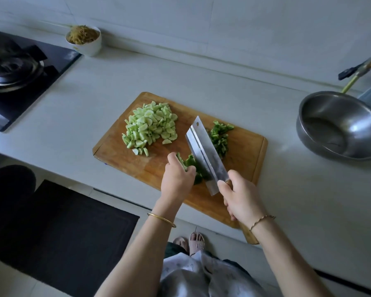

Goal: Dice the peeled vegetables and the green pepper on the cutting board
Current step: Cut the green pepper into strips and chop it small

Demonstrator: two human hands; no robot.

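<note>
**Head view: cleaver meets the pepper near the board's front edge**

On the cutting board (120,159), which lies on the pale worktop (287,189), the left hand (177,179) curls its fingers over the uncut piece of green pepper (191,162) and holds it down close to the board's near edge. The right hand (241,198) is clenched around the wooden handle of the cleaver (204,151). The wide blade stands tilted across the board's middle, its edge against the pepper just beside the left fingers. Past the blade, on the board's right half, lies a small heap of diced pepper (220,136). The board's far left part carries a larger pile of pale green diced vegetables (150,127), with a few pieces strayed toward the near left corner. Off the board to the right, well apart, stands a steel bowl (364,125). Far behind the board to the left, a white bowl (90,47) of shredded food stands next to a black stove (19,67).
</note>
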